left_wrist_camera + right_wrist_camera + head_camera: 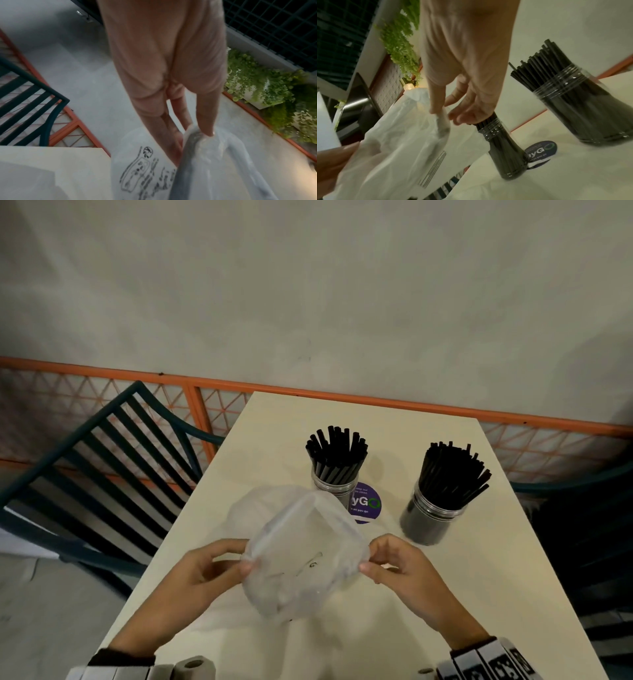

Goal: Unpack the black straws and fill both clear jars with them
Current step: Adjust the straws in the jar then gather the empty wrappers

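- We hold a translucent plastic bag (301, 553) above the near middle of the cream table (462, 594), one hand at each side of its open mouth; the bag looks limp, and faint dark print shows on its near face.
- Our left hand (202, 573) is at the bag's left edge; thumb and fingertips pinch the film, and the left wrist view shows the fingers (204, 121) close together and pressed down into a gathered fold.
- Our right hand (397, 566) is at the bag's right edge; thumb and forefinger pinch the film, while in the right wrist view the other fingers (471, 116) hang loosely curled beside the pinch.
- The black straws (337, 453) stand upright and fan outward in two clear jars on the far half of the table; the left jar (334, 486) is partly behind the bag's far rim.
- The right jar (430, 517) stands well apart from the bag, to the right; its straws (452, 474) are packed more densely and lean to the right.
- A round purple sticker (366, 503) lies flat on the table between the jars, just beside the left one.
- A dark slatted chair (102, 467) stands left of the table; an orange railing (342, 395) runs along the far edge before a grey wall.
- We cannot tell whether any straws are inside the bag.
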